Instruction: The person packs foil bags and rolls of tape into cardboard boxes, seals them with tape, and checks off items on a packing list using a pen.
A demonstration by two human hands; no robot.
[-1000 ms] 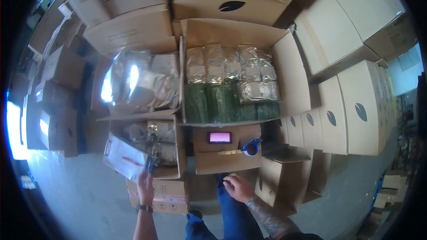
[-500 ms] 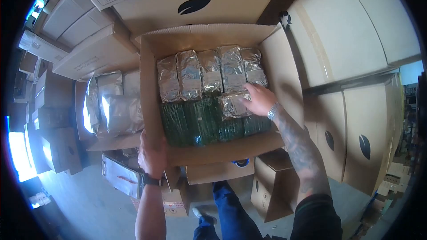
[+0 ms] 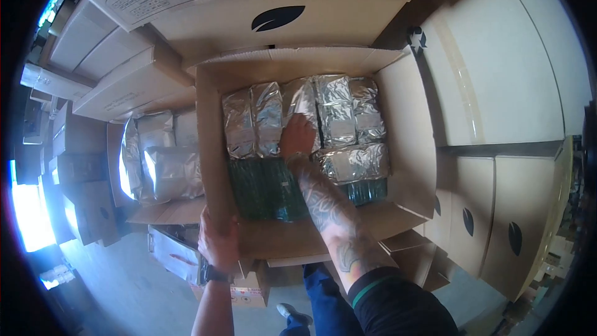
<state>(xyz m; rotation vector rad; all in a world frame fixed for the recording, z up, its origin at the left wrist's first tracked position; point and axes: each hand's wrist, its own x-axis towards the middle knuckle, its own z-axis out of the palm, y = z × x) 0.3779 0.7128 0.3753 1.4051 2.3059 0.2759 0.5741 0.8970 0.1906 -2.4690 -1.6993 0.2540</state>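
An open cardboard box (image 3: 407, 143) holds a back row of upright silver foil packets (image 3: 267, 118) and a green layer wrapped in clear film (image 3: 261, 190). My left hand (image 3: 219, 239) is closed over the box's front left corner. My right hand (image 3: 298, 135) reaches inside, closed on the middle foil packet (image 3: 303, 94) and covering its lower part; the fingertips are partly hidden. Just right of that forearm, another foil packet (image 3: 353, 163) lies sideways across the green layer.
Left of the box stands another open carton with large silver bags (image 3: 171, 168). Stacked boxes with a leaf print (image 3: 280, 18) rise behind, and tall cartons (image 3: 510, 74) line the right. A clipboard (image 3: 177, 252) and smaller boxes sit below, near my legs.
My right hand has left the sideways packet and moved left onto the middle upright one. The sideways packet now lies flatter and farther right. My left hand stays at the box corner.
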